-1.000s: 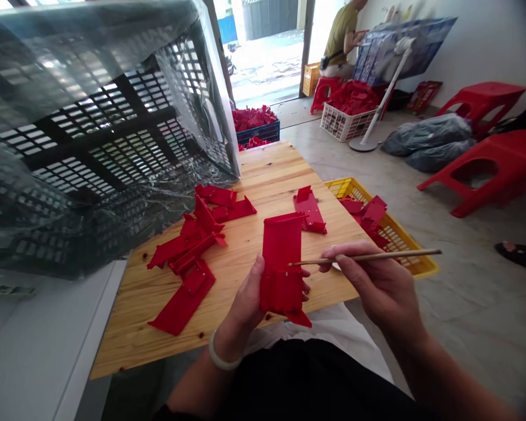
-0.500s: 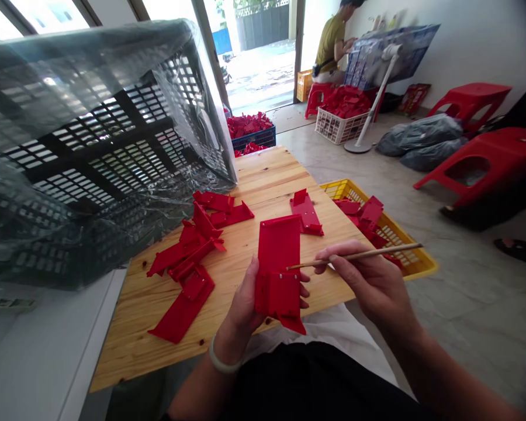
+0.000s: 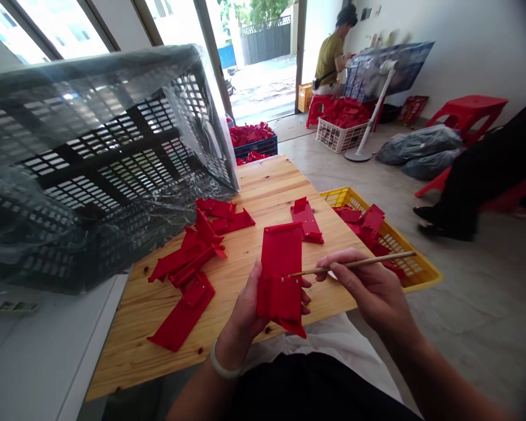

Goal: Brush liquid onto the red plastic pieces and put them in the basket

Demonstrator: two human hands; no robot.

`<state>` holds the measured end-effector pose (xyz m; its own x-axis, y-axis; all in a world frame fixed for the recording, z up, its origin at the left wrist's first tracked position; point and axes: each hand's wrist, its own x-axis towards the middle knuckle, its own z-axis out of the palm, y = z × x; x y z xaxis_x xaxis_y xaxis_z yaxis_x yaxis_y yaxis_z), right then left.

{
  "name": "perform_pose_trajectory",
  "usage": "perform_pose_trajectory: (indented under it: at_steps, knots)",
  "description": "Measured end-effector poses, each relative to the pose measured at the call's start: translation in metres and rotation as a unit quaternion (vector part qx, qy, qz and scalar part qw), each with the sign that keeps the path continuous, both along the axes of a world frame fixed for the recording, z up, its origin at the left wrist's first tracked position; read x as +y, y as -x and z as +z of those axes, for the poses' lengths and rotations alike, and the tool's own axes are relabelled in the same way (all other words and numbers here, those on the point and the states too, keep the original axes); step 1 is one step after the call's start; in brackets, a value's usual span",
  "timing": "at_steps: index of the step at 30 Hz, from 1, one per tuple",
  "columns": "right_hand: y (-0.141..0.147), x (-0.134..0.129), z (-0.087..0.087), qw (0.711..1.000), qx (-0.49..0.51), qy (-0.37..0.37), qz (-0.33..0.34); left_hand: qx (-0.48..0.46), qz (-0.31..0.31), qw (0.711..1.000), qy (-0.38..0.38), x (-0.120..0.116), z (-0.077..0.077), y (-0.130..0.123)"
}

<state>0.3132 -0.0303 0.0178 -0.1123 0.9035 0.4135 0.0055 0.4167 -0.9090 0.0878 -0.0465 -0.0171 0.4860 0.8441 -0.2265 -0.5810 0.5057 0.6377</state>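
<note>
My left hand is closed round a red plastic part, a long flat panel with a raised block and small pale spots near its lower end. Fingertips show at its right edge. In my right hand is a thin wooden brush, held like a pen, its tip at the upper edge of the raised block. Whether the tip touches the part I cannot tell. Similar red parts lie heaped on the wooden table to the left, and a single red part lies just beyond my hands.
A plastic-wrapped dark crate stands tilted on the left. Beside the table's right edge sits a yellow basket of red parts. Farther off are a white crate, a fan stand, red stools, a seated person and another person's legs.
The brush tip has shifted slightly along the part, while both hands keep their holds. At the right, a person's dark-clothed legs have come further into view. The whole view has tilted up a little.
</note>
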Motion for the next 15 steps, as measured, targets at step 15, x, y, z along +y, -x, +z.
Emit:
perform_pose_trajectory:
  at_steps: [15]
  knots:
    - [-0.05,0.004,-0.058,0.985,0.087,0.05,-0.141,0.164,0.214,0.963,-0.012,0.142,-0.048,-0.02]
